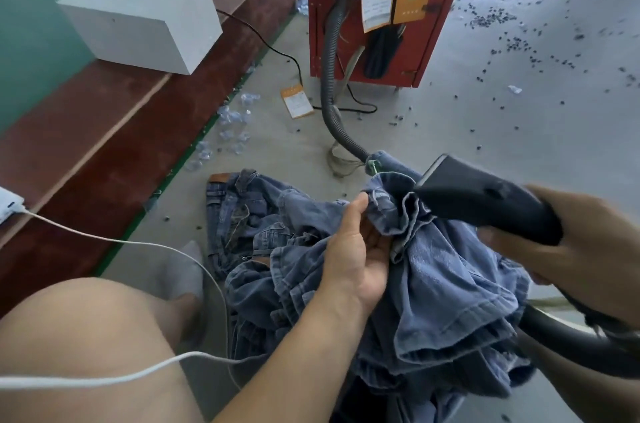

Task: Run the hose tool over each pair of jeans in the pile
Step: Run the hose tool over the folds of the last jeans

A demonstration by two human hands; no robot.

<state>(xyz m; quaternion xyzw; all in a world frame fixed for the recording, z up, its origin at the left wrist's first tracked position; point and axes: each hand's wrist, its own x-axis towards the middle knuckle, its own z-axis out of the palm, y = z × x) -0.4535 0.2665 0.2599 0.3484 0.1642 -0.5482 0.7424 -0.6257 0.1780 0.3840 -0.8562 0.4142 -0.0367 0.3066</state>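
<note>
Left hand: the left hand (pixel 353 249), centre of the frame, was cupped with curled fingers round a bunched fold of faded blue denim jeans (pixel 446 270), thumb up against the cloth.
Right hand: the right hand (pixel 585 242), at the right edge, was closed round the handle of a black plastic hose tool (pixel 485 200), whose flat nozzle pointed up-left and touched the gathered fold.
Hose: a grey ribbed hose (pixel 330 76) ran from the red wooden cabinet (pixel 381 6) at top centre down to the cloth.
Pile: the crumpled heap of blue jeans (pixel 249 225) lay on the grey concrete floor (pixel 485 110) at lower centre, under and left of the held pair.
Handling: the denim looked soft, limp and fairly heavy, not slippery and not fragile; it would sag and bunch unless pulled taut.
Where to hold: probably best taken at a hem, seam or waistband, where the thick edge gives a firm pinch and lets a flat panel be stretched under the nozzle.
Nearby: a white cable (pixel 121 242) crossed the bare knee at lower left.
</note>
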